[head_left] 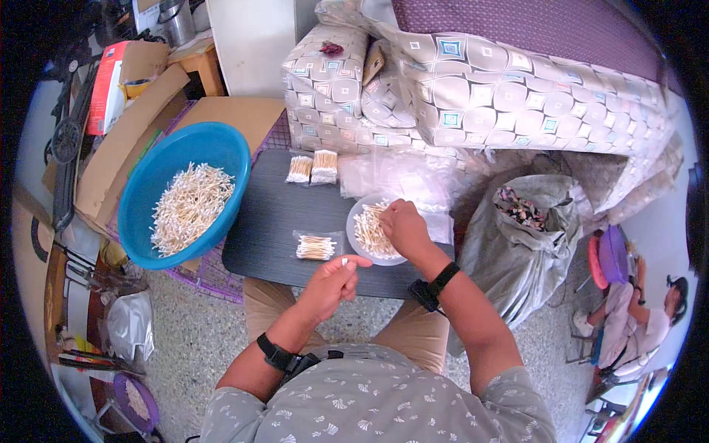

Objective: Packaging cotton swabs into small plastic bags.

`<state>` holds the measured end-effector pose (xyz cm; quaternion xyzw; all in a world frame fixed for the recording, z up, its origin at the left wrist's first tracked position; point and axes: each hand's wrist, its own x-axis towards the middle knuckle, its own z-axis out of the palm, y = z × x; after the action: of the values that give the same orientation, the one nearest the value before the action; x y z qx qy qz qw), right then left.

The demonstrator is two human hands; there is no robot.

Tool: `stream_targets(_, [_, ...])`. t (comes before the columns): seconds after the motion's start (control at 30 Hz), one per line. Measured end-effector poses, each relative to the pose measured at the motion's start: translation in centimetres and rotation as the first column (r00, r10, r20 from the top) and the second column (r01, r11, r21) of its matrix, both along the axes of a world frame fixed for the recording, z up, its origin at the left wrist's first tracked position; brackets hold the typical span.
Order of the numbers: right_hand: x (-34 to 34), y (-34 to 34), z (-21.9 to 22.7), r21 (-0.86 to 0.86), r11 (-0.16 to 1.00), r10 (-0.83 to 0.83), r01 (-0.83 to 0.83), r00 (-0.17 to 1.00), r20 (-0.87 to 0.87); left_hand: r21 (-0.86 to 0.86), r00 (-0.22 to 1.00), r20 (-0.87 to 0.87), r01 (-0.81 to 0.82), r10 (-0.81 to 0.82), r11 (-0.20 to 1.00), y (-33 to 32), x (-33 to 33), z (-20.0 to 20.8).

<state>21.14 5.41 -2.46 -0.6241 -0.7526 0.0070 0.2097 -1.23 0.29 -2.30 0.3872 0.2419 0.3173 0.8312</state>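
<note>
Over a white round bowl (353,238) of loose cotton swabs (371,235), my right hand (405,227) has its fingers drawn together, tips down among the swabs. What those fingertips hold is hidden. My left hand (329,289) is closed near the table's front edge, index finger pointing right, with the white tip of a cotton swab (345,261) showing at the thumb. Just beyond it lies a clear plastic bag with a row of swabs (316,247). Two more filled bags (299,170) (324,167) lie at the far side, beside a heap of clear plastic bags (399,175).
The low dark table (269,199) stands before my knees. A large blue basin (133,214) full of swabs is on its left, next to a cardboard box (122,159). A grey sack (487,258) slumps at the right; a patterned sofa (509,111) stands behind. Another person (639,325) sits far right.
</note>
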Motion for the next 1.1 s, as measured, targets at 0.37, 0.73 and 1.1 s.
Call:
stream_targets(0.37, [-0.1, -1.7, 1.4, 0.141, 0.990, 0.048, -0.004, 0.949, -0.311, -0.003, 0.998, 0.021, -0.064, 0.064, 0.998, 0.3, -0.1, -0.4])
stream_targets(0.73, [-3.4, -7.1, 3.7, -0.283, 0.896, -0.010, -0.343, 0.622, -0.783, 0.097, 0.971, -0.155, -0.170, 0.183, 0.981, 1.1, 0.3, 2.3])
stream_targets(1.1, [-4.2, -8.3, 2.7, -0.271, 0.900, -0.057, -0.341, 0.523, -0.850, 0.162, 0.971, -0.161, -0.148, 0.175, 0.976, 0.3, 0.2, 0.9])
